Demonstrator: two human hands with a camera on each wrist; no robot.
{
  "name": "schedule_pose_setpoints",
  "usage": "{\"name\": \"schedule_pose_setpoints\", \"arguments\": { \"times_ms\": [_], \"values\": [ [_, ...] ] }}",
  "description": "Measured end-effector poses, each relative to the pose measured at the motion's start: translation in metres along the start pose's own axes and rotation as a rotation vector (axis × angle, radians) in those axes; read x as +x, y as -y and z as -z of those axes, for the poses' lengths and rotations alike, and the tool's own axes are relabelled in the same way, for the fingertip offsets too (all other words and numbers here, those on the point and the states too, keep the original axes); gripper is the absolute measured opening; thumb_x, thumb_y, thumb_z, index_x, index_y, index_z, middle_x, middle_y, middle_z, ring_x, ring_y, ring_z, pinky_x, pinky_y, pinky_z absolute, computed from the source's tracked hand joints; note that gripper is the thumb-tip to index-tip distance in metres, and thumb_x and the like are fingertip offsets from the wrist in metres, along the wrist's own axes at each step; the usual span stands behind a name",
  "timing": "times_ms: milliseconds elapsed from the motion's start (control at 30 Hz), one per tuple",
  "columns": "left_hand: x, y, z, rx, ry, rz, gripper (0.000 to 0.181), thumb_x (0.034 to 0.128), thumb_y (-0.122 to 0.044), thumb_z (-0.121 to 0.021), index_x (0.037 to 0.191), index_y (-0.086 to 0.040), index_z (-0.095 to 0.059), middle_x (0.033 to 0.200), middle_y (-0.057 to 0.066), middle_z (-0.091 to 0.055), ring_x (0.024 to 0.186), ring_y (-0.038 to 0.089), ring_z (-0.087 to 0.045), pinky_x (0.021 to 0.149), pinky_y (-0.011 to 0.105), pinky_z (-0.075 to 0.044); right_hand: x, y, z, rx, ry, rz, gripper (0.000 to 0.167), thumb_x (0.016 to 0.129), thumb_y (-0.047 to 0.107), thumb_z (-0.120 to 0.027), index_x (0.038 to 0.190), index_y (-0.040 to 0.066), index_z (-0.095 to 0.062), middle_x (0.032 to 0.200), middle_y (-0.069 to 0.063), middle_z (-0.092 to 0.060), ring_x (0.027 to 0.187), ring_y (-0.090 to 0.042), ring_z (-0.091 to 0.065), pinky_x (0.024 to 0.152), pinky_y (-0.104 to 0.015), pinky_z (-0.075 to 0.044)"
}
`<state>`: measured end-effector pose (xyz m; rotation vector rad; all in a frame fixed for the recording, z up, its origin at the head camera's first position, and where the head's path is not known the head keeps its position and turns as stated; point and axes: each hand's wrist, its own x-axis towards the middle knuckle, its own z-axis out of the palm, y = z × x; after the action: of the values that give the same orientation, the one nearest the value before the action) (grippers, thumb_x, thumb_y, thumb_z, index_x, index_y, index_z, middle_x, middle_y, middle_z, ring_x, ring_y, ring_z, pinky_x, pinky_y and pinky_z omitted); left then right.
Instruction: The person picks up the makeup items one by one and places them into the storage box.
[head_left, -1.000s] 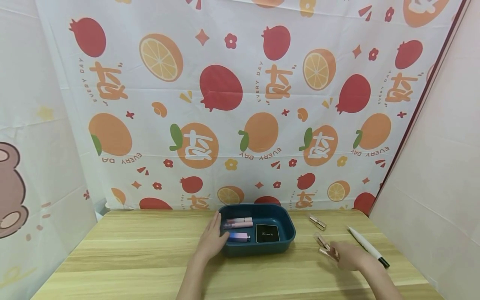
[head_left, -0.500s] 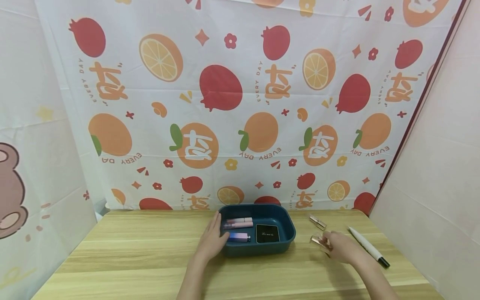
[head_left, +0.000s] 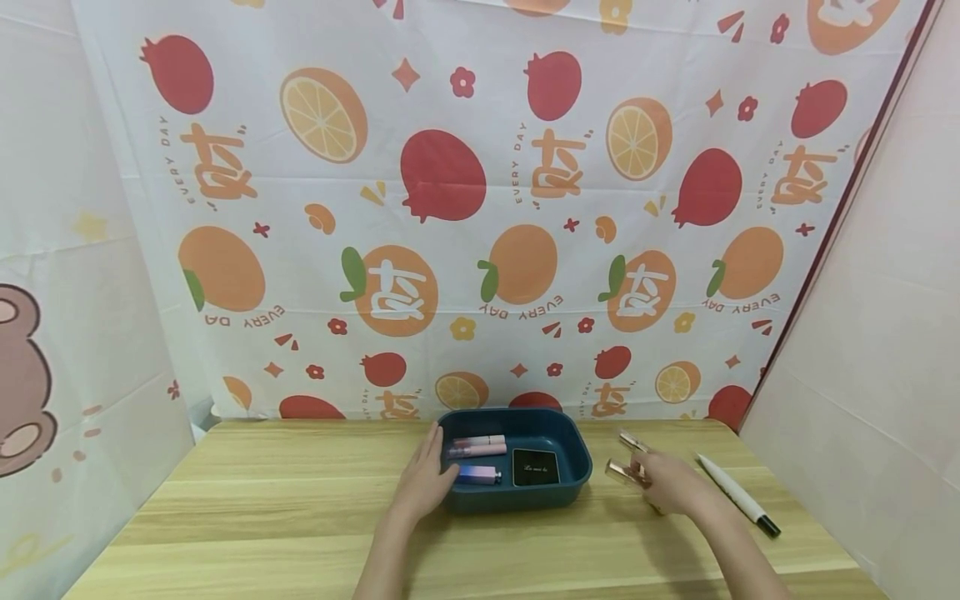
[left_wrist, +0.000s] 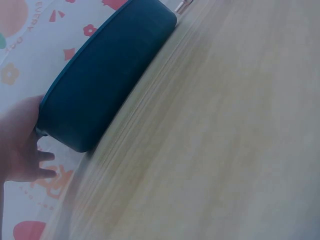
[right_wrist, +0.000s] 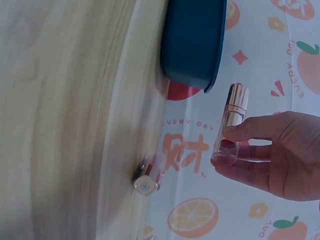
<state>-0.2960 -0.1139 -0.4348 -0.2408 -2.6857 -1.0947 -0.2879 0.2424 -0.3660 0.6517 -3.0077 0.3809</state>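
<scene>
A dark teal box (head_left: pixel 517 498) holds two pink tubes (head_left: pixel 478 446), a blue-and-pink tube (head_left: pixel 477 475) and a black square case (head_left: pixel 536 467). At its left end rests my left hand (head_left: pixel 422 479), fingers fairly straight along the rim, thumb at the near corner; the left wrist view shows this hand (left_wrist: pixel 20 142) against the box's end (left_wrist: pixel 95 85). Right of the box, my right hand (head_left: pixel 670 481) pinches a gold-capped clear tube (head_left: pixel 624 473) above the table. In the right wrist view, thumb and fingers hold this tube (right_wrist: pixel 233 117); whether a second lies behind it, I cannot tell.
Another gold-and-clear tube (head_left: pixel 632 440) lies behind my right hand, also in the right wrist view (right_wrist: pixel 146 182). A white pen-like object with a black end (head_left: pixel 738 493) lies at the right of the wooden table (head_left: pixel 285 500). Fruit-print cloth (head_left: pixel 450 275) hangs behind.
My right hand has lifted from the near tubes and moved left and slightly back toward the box, carrying the gold-capped tube. My left hand and the box have stayed in place.
</scene>
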Motion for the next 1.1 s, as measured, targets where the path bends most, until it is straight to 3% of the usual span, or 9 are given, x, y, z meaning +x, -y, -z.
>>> {"name": "schedule_pose_setpoints", "arguments": {
  "times_ms": [400,633,1100],
  "values": [
    [0.000,0.001,-0.001,-0.021,0.008,0.017,0.065,0.0894,-0.019,-0.053,0.141,0.009,-0.023,0.148,0.021,-0.016,0.132,0.041,-0.019,0.103,0.053,-0.019,0.013,0.008,0.001,-0.002,-0.001,0.031,0.025,0.069,-0.010,-0.065,0.083,0.008,-0.057,0.067,0.002,-0.045,0.061,-0.016,-0.040,0.055,-0.033,-0.036],
    [0.000,0.003,-0.002,-0.097,0.028,0.025,0.066,0.0902,-0.017,-0.051,0.142,0.007,-0.019,0.150,0.019,-0.011,0.133,0.039,-0.018,0.103,0.053,-0.021,0.016,0.013,0.001,0.012,-0.001,0.062,0.025,0.069,-0.010,-0.064,0.083,0.009,-0.055,0.068,0.001,-0.046,0.062,-0.016,-0.041,0.056,-0.033,-0.036],
    [0.000,0.003,-0.002,-0.119,0.037,0.024,0.066,0.0903,-0.015,-0.051,0.142,0.008,-0.017,0.150,0.020,-0.009,0.133,0.038,-0.018,0.102,0.054,-0.022,0.026,0.023,0.002,0.075,0.008,0.057,0.026,0.069,-0.012,-0.064,0.086,0.006,-0.058,0.074,-0.001,-0.049,0.066,-0.016,-0.044,0.059,-0.034,-0.041]
  ]
}}
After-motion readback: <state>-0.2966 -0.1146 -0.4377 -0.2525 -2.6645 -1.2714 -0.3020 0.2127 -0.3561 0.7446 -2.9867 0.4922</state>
